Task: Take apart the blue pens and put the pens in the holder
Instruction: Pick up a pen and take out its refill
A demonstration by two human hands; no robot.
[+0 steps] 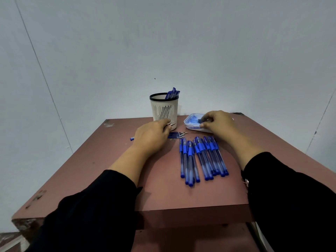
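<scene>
Starting at your left, a small blue cap (132,138) lies alone on the reddish-brown table (101,160), just beside your left hand (151,137). That hand rests knuckles-up with its fingers curled over the near ends of a bundle of thin blue refills (177,135), whose metal tips point to the right; whether it truly grips them you cannot tell, since the fingers hide the contact. Just behind it stands the white slotted holder (164,110) with a black rim, several blue pens (172,93) leaning inside against its right side. In front, a row of blue pen barrels (201,157) lies side by side between your forearms. Farther right, your right hand (216,122) curls over the edge of a shallow white tray (189,124), its fingertips (203,118) pinching at small pieces inside, too blurred to identify.
</scene>
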